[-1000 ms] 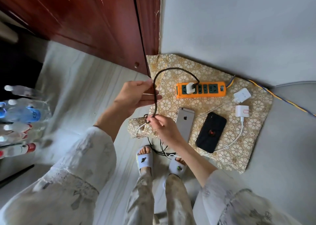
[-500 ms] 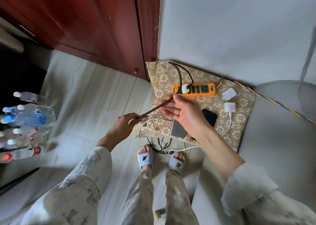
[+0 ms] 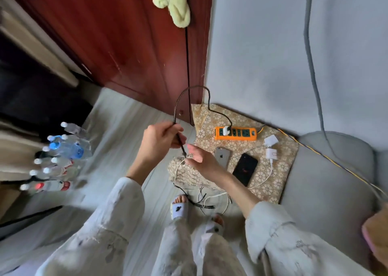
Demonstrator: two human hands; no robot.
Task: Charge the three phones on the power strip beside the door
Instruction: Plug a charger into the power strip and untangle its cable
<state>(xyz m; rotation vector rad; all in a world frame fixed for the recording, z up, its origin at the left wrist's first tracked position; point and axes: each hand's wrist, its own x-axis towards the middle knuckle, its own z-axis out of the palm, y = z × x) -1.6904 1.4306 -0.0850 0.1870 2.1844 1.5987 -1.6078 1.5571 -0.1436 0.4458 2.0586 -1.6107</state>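
Observation:
An orange power strip (image 3: pixel 237 133) lies on a patterned cloth (image 3: pixel 279 183) by the wall, with a white charger (image 3: pixel 225 130) plugged into its left end. A dark braided cable (image 3: pixel 193 91) arcs up from that charger to my left hand (image 3: pixel 159 141), which grips it near its free end. My right hand (image 3: pixel 201 160) hovers just below with fingers spread, close to the cable tip. A silver phone (image 3: pixel 222 156) and a black phone (image 3: pixel 245 168) lie face down on the cloth. Two loose white chargers (image 3: pixel 271 147) rest right of them.
A red wooden door (image 3: pixel 126 44) stands behind, a pale green towel (image 3: pixel 174 0) hanging on it. Several water bottles (image 3: pixel 60 156) lie on the floor at left. A grey cushion (image 3: pixel 327 181) sits right of the cloth. Loose cables (image 3: pixel 205 202) lie by my slippered feet.
My left hand rose and slid along the braided cable toward its free end. My right hand let go of the cable and drew back from the power strip. The camera tilted up.

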